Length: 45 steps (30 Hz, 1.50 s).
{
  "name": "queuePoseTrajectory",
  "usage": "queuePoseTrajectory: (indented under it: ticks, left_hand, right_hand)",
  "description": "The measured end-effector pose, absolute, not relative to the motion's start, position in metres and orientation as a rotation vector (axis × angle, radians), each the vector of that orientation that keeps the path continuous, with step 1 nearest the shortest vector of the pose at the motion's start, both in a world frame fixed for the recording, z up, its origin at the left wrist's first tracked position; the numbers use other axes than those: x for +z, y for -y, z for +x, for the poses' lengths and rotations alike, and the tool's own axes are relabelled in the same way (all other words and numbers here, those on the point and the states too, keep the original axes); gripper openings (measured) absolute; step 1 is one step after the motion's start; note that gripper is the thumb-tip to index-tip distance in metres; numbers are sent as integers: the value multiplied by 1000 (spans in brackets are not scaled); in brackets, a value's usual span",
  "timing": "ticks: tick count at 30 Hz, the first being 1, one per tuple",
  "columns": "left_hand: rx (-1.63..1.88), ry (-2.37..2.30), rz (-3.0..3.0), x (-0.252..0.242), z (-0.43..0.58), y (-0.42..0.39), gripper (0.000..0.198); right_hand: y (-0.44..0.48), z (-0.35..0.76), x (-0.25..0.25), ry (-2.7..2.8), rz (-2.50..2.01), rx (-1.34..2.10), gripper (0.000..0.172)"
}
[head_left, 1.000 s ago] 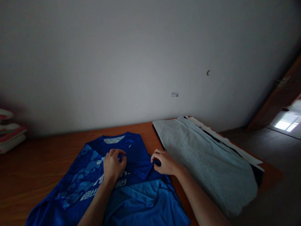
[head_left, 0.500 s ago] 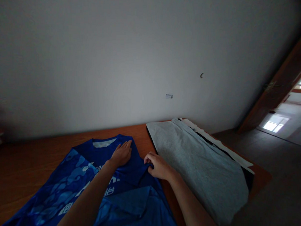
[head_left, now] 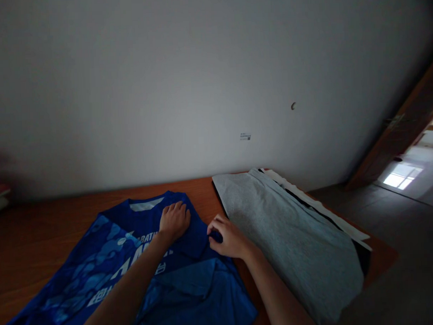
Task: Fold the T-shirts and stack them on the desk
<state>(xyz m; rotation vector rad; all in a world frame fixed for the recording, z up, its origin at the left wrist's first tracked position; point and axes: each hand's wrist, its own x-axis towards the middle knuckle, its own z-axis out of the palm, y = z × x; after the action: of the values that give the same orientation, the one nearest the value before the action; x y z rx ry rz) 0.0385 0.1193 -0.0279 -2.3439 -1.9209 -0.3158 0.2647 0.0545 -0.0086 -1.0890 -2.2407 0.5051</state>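
A blue shirt point(head_left: 115, 223) with white lettering and a lighter blue pattern lies spread on a wooden table, its collar toward the wall. One sleeve is folded over its front at the lower right. My left hand point(head_left: 175, 222) rests palm down on the upper chest near the shoulder, fingers slightly bent and not gripping. At the shirt's right edge, my right hand point(head_left: 228, 237) pinches the blue cloth between thumb and forefinger. My left forearm covers part of the lettering.
Grey cloth point(head_left: 282, 226) lies to the right, over black and white pieces at the table's point(head_left: 37, 230) right end. Behind stands a pale wall point(head_left: 146, 89) with a small label point(head_left: 245, 137). A brown door point(head_left: 389, 132) is at far right.
My left hand's fingers have drawn back and bent, and the hand sits slightly lower on the shirt. My right hand stays at the shirt's edge. The view has shifted slightly.
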Motion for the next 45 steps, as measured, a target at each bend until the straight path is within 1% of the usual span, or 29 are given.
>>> queuePoseTrajectory:
  ticks: [2, 3, 6, 8, 10, 14, 18, 21, 24, 29, 32, 34, 39, 41, 42, 43, 44, 45]
  left_hand:
    - [-308, 1964, -2345, -34, 44, -116, 55]
    - [-306, 1987, -2348, -38, 46, -116, 57]
    - [-331, 2023, -2362, -47, 48, -117, 64]
    - [-372, 2017, -2364, -47, 48, -118, 64]
    - [-425, 1987, -2354, -44, 48, -116, 60]
    - [-513, 1851, -2394, -33, 50, -106, 48]
    - [-565, 1758, -2465, -22, 45, -89, 45]
    - [-609, 1675, -2552, -9, 30, -62, 42]
    - [-676, 1648, -2648, 7, 1, -16, 40]
    - [-684, 1939, -2563, 13, -75, 78, 38]
    - [-761, 2207, -2318, 3, -124, 128, 37]
    - [-821, 2369, -2154, -4, -149, 153, 38]
    - [-944, 2534, -1971, -6, -170, 181, 40]
    - [-952, 2562, -1967, -2, -165, 180, 37]
    - [-957, 2568, -1985, 0, -162, 179, 32]
    - [-968, 2558, -2018, 2, -159, 177, 26]
    - [-997, 2529, -2044, 3, -157, 176, 23]
    - [-1042, 2493, -2054, 4, -155, 175, 22]
  right_hand:
    - [-54, 263, -9, 2238, -1077, 557, 9]
    - [-54, 262, -10, 2244, -1088, 591, 8]
    - [-55, 261, -14, 2263, -1141, 678, 11]
    - [-57, 261, -17, 2262, -1153, 694, 11]
    - [-58, 261, -19, 2241, -1132, 660, 11]
    - [-61, 262, -23, 2188, -1103, 579, 17]
    - [-62, 264, -27, 2247, -1141, 618, 18]
    - [-61, 264, -28, 2257, -1163, 615, 24]
    - [-60, 265, -28, 2260, -1158, 619, 29]
    - [-59, 264, -29, 2285, -1133, 587, 34]
    - [-54, 259, -22, 2288, -1152, 535, 32]
    - [-48, 257, -14, 2298, -1197, 553, 35]
    - [-17, 261, 8, 2377, -1128, 764, 39]
    - [-4, 265, 11, 2414, -1132, 818, 50]
    - [1, 266, 11, 2425, -1153, 830, 55]
    - [6, 268, 11, 2428, -1177, 833, 55]
    - [11, 269, 11, 2423, -1195, 830, 50]
    - [15, 270, 11, 2410, -1206, 827, 39]
